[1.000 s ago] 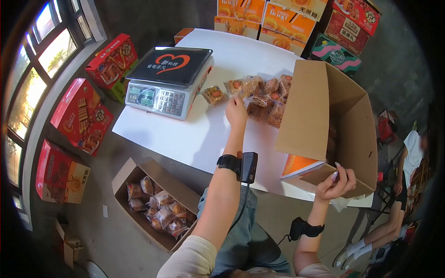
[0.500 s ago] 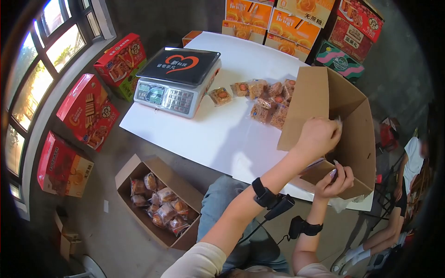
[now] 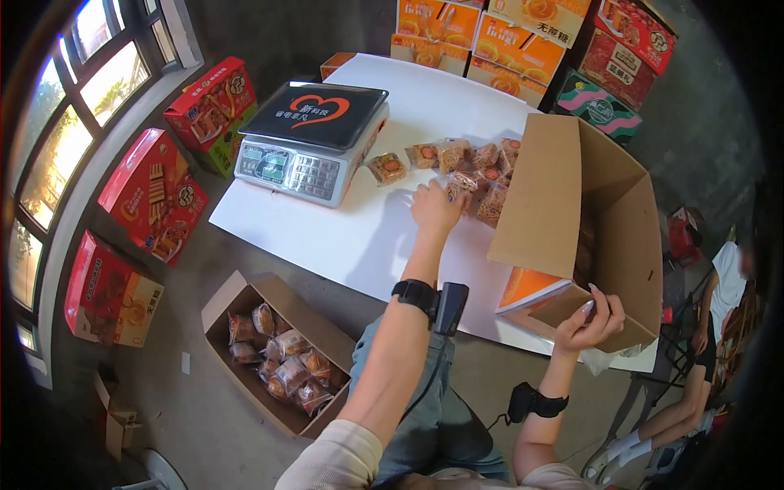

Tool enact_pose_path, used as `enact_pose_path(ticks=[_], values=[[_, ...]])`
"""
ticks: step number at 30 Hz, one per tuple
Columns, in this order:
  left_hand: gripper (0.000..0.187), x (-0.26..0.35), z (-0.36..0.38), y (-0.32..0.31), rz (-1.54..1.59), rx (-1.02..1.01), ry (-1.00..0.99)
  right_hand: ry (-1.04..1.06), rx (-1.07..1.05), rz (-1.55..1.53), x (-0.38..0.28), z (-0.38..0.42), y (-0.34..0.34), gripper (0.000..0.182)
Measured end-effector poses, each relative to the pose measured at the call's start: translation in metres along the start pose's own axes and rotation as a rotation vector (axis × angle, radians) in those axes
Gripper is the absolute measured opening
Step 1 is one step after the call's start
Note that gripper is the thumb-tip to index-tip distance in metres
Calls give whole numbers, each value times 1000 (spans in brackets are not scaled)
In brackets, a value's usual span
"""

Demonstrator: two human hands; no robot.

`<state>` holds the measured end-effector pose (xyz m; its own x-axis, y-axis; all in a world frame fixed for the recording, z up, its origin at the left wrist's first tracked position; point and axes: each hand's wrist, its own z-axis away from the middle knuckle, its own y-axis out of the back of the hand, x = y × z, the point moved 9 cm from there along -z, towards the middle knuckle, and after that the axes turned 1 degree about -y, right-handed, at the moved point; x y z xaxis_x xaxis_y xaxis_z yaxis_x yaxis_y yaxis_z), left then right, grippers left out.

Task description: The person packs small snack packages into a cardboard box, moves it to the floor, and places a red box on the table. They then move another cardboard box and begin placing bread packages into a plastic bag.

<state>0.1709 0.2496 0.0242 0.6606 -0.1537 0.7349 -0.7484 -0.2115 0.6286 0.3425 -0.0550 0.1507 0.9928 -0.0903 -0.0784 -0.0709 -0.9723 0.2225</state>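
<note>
My left hand (image 3: 436,206): fingertips at a wrapped snack (image 3: 464,184) — pinching or merely touching, I cannot tell.
My right hand (image 3: 592,321): fingers curled at the carton's (image 3: 629,237) near edge, grip unclear.
Reach: picking up, I judge; lifting calls for a gentle pinch.
Wrapped snack: brown, shiny, partly hidden — on the white table (image 3: 327,224), left of the carton.

"What did the left hand (image 3: 435,207) touch?"
"A wrapped snack (image 3: 468,183) on the worktop (image 3: 318,245); the scale (image 3: 314,118) stood to its left."
"And the right hand (image 3: 594,321)?"
"Curled at the carton (image 3: 535,196), near edge."
</note>
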Motion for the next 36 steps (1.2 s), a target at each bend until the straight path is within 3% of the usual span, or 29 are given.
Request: enact_pose_path(ticks=[2,3,5,9,11,12,14,18,20,21,23,24,25,27,28,30,32,34,36], values=[[64,-28,11,-22,-225,-59,11,3,-2,20,-1,-1,0,29],[64,-36,16,-29,-230,-47,5,6,3,39,-2,-1,-2,29],[72,-29,29,-41,-367,41,-127,-2,27,5,-1,0,-2,28],[76,-21,28,-46,-338,167,-143,41,19,49,1,1,-5,28],[58,-18,30,-33,-252,227,-184,29,28,11,1,2,-3,29],[58,-21,28,-31,-256,224,-181,27,23,9,2,3,-4,29],[31,-13,24,-22,-191,244,-338,17,34,13,3,3,-4,30],[14,-2,18,-7,-60,224,-444,47,27,7,1,0,-3,30],[14,-15,13,20,145,461,-243,42,45,-11,0,1,-1,31],[14,-11,8,23,137,462,-245,35,44,-16,0,1,-1,31],[17,-30,3,42,578,632,-15,51,34,10,0,1,-1,32],[21,-28,3,50,835,608,141,48,32,6,-1,1,-1,32],[21,-17,2,65,832,610,140,53,36,-11,-1,1,0,29],[23,-14,1,73,1344,601,262,57,42,-33,-2,0,1,26],[23,3,7,89,1340,606,260,54,38,-16,-2,0,0,26],[22,66,14,125,1375,451,-2,45,27,-4,-1,1,-1,26],[22,118,36,136,1168,303,-151,17,37,20,2,2,-2,34],[17,179,77,156,949,245,-320,22,31,7,1,2,0,30],[14,215,99,127,1144,113,-695,30,25,-2,-1,1,1,27]])
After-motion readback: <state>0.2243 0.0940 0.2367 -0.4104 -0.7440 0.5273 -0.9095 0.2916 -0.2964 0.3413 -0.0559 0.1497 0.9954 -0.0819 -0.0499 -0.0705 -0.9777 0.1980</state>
